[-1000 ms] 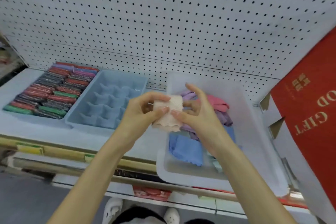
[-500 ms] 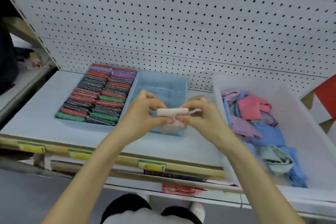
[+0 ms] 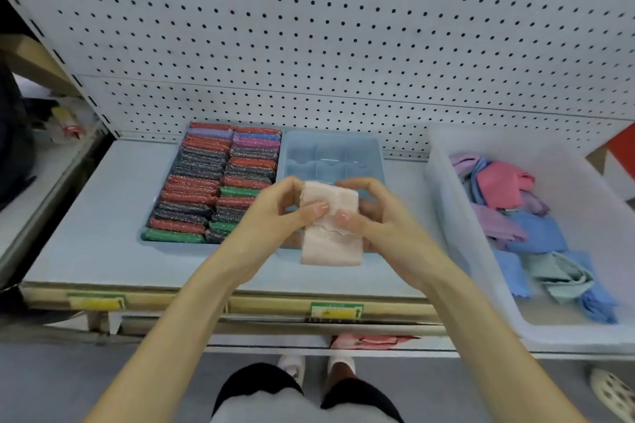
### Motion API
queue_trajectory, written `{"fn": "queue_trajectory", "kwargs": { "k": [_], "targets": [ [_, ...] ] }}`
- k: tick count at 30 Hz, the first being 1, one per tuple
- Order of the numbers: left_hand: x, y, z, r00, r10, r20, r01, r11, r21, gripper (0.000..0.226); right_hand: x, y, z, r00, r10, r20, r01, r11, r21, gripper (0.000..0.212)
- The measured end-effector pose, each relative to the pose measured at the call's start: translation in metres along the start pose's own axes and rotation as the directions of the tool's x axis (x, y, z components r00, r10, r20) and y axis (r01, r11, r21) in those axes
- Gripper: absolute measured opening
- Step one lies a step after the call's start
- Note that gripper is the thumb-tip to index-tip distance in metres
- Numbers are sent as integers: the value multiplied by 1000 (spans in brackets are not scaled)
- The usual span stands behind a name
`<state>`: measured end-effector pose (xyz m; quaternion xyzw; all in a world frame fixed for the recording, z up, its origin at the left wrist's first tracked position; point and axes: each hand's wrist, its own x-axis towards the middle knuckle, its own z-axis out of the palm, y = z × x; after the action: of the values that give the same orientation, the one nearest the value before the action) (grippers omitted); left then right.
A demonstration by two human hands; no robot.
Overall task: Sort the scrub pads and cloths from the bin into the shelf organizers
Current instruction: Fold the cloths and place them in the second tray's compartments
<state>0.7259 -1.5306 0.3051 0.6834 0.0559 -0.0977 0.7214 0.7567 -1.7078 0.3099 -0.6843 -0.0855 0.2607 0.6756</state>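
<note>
Pink cloth point(image 3: 331, 227) hangs folded between both hands above the near edge of the blue divided organizer point(image 3: 330, 151), which lies at its 12 o'clock. It is probably being folded narrow to fit a compartment. The left hand point(image 3: 275, 213) and right hand point(image 3: 374, 216) each pinch its upper part in a tight grip, thumb against curled fingers. The bin point(image 3: 443, 182), with more cloths point(image 3: 536, 233) in it, sits at 3 o'clock, and the full scrub pad tray point(image 3: 213, 182) at 10 o'clock.
</note>
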Motion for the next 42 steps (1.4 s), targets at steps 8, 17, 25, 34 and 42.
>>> {"fn": "queue_trajectory", "kwargs": {
  "k": [8,17,25,34,42],
  "targets": [
    [8,1,-5,999,-16,-37,16,1000,-19,28,9,2,8,998,6,-67,-2,998,58,32],
    [12,1,0,993,-111,-41,98,966,-241,33,18,9,0,973,-211,-96,201,975,-97,36],
    [19,-5,7,981,-183,-59,162,954,-252,34,25,14,-3,852,-510,-121,373,752,-544,32],
    [24,-5,10,980,-195,45,200,940,-276,26,38,18,-18,801,-598,6,463,615,-638,22],
    [29,-8,10,970,-223,93,241,924,-296,50,43,19,-32,791,-597,136,530,556,-641,13]
  ]
}}
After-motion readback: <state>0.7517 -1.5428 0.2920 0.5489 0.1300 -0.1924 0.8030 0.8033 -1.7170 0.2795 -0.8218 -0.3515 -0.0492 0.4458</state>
